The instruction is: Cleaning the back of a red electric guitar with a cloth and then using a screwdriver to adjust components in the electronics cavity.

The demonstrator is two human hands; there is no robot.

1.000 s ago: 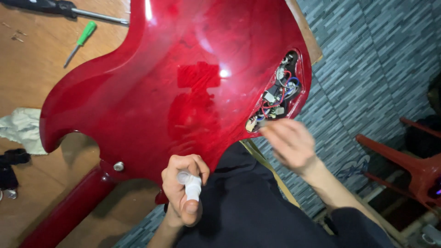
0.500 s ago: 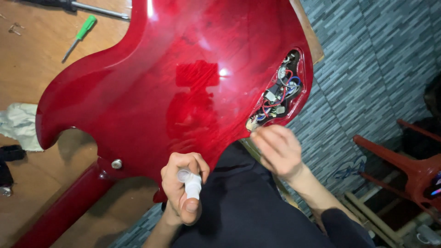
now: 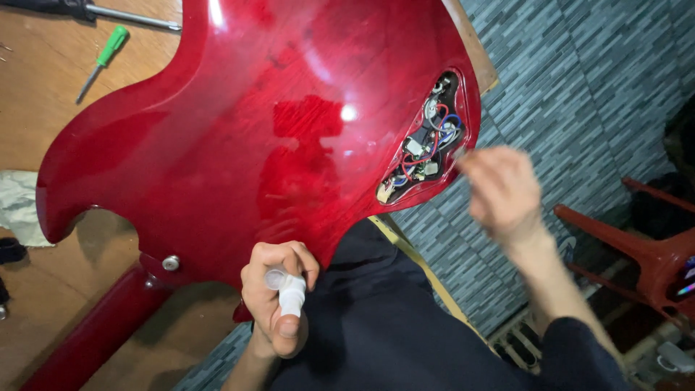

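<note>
My left hand (image 3: 279,304) grips the small white bottle (image 3: 287,291) at the red guitar body's (image 3: 253,137) 6 o'clock edge; right-hand fingers (image 3: 478,168), blurred, seemingly pinched, near the open wiring cavity (image 3: 423,148) at 3 o'clock, could snag wires.

One red guitar (image 3: 239,137), two screwdrivers (image 3: 101,61), one white bottle (image 3: 289,293), two hands (image 3: 503,192), one red chair (image 3: 644,253), one rag (image 3: 18,206), one open wiring cavity (image 3: 427,141).

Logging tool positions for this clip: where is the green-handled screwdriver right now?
In the head view, the green-handled screwdriver lies on the wooden table at upper left, just left of the red guitar body and below a larger dark-handled screwdriver.
</note>
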